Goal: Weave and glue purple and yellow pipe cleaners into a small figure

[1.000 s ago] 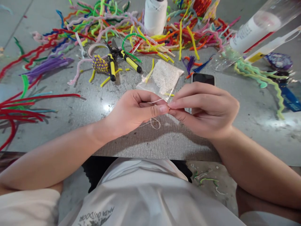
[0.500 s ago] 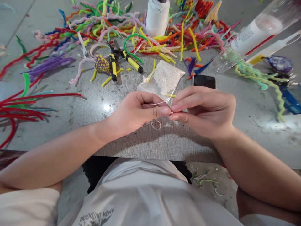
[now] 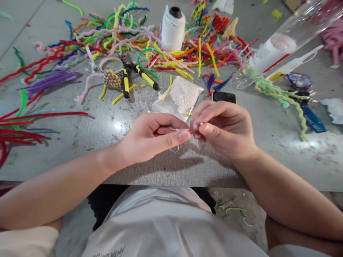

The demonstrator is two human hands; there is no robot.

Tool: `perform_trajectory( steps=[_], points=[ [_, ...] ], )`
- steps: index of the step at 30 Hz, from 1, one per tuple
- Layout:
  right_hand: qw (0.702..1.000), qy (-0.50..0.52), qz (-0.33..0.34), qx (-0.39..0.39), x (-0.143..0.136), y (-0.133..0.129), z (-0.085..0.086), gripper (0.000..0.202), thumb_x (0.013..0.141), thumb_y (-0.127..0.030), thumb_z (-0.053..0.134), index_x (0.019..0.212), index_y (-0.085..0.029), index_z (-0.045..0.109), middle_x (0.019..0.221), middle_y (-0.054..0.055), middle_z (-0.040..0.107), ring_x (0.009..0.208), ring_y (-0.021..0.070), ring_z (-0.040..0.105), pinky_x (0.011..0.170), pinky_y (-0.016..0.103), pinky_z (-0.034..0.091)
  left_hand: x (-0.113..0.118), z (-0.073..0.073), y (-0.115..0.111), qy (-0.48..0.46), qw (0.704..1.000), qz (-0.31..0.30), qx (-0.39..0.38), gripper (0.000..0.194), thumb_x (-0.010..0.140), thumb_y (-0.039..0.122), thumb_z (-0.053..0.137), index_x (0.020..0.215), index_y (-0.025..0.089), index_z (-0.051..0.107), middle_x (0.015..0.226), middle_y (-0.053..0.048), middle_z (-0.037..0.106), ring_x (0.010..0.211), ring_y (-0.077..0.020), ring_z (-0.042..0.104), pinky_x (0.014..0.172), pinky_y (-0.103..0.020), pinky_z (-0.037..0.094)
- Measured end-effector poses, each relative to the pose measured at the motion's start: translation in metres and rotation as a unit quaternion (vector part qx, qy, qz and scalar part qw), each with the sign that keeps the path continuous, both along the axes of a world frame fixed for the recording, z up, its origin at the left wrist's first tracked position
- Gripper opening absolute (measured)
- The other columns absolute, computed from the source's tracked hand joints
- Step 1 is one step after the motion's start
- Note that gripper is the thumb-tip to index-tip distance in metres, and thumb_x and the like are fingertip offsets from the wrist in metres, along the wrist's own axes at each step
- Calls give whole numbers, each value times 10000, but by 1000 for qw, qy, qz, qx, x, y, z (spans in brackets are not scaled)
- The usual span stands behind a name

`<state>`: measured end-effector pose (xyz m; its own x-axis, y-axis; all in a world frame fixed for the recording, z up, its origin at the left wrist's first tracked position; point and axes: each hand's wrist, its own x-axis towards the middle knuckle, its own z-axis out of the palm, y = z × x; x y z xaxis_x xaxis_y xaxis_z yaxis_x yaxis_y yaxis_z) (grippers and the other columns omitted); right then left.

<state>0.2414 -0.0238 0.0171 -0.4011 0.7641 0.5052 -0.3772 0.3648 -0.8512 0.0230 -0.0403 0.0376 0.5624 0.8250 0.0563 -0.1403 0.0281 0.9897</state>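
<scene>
My left hand (image 3: 158, 137) is closed, pinching a thin white thread (image 3: 175, 129) between thumb and forefinger. A loop of the thread hangs below, mostly behind the thumb. Close beside it, my right hand (image 3: 223, 128) pinches a tiny white bead (image 3: 202, 124) between thumb and forefinger. The fingertips of both hands nearly meet; whether the thread runs through the bead I cannot tell. Just beyond them lies a clear plastic bag of small white beads (image 3: 184, 93). A dark-screened phone (image 3: 224, 97) is partly covered by my right hand.
Yellow-handled pliers (image 3: 125, 84) lie left of the bag. Behind stands a cone of white thread (image 3: 173, 30) amid tangled coloured pipe cleaners (image 3: 107, 39). Red pipe cleaners (image 3: 24, 135) spread at the left. A clear plastic bottle (image 3: 284, 43) leans in at the right.
My right hand has drawn slightly back and turned, so the bead shows at its fingertips. The left hand keeps hold of the thread. The view has shifted a little.
</scene>
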Motion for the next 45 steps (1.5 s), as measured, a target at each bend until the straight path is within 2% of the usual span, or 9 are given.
perform_trajectory(
  steps=[4,8,15,20,25,29,37,41,45],
  points=[
    [999,15,21,-33,-1,-1,1,98,941,-182,842,1017,-240,826,867,6,730,635,92,684,470,170,527,-4,-2,-3,-13,995,15,99,291,1033,435,712,976,177,832,694,-12,646,540,-90,475,480,-245,380],
    [997,18,42,-66,-2,-5,5,54,983,-196,799,1027,-223,816,872,16,726,657,96,697,489,173,546,-5,-3,-3,11,987,49,154,234,1040,337,689,933,177,822,647,-9,633,537,-96,495,469,-234,372],
    [996,8,42,-78,-5,-8,5,35,997,-244,796,1015,-216,808,869,18,731,678,101,709,500,176,554,-1,0,-4,41,968,96,229,265,1062,371,681,913,186,799,623,2,640,486,-82,468,434,-234,341],
    [997,-22,-75,6,-8,-11,1,46,969,-228,828,1012,-244,828,901,30,770,735,130,717,598,249,608,2,-1,-6,121,929,172,304,249,1088,279,630,942,185,808,709,-4,734,508,-66,507,459,-222,361],
    [969,-100,-177,142,-6,-13,0,174,922,-191,868,1072,-274,839,992,42,827,847,173,771,772,324,669,2,-3,-6,151,881,205,400,170,1058,198,656,958,179,793,718,-8,729,580,-93,573,571,-253,474],
    [960,-101,-195,176,-5,-13,-1,234,882,-200,909,1084,-294,837,986,30,833,873,185,781,778,326,672,1,0,-6,167,865,212,422,177,1053,202,643,974,213,801,629,14,617,533,-110,532,553,-276,465],
    [972,-86,-192,102,-11,-19,2,159,927,-192,859,1041,-301,837,1025,44,846,919,205,806,825,365,698,-3,4,-11,171,854,222,439,199,1057,251,616,1049,254,816,585,17,540,550,-151,557,577,-296,532],
    [980,-64,-170,81,-16,-19,5,159,925,-180,860,1027,-301,838,1043,34,862,1019,226,837,897,387,720,-4,3,-15,168,871,210,411,196,1059,252,620,1026,265,812,585,22,505,585,-155,577,645,-303,572],
    [987,-20,-135,87,-18,-18,4,314,877,-62,865,1104,-278,856,1081,41,868,1052,222,852,940,349,728,-3,3,-16,158,879,210,399,188,1062,255,628,1001,267,805,588,24,491,607,-155,600,646,-293,569]
  ],
)
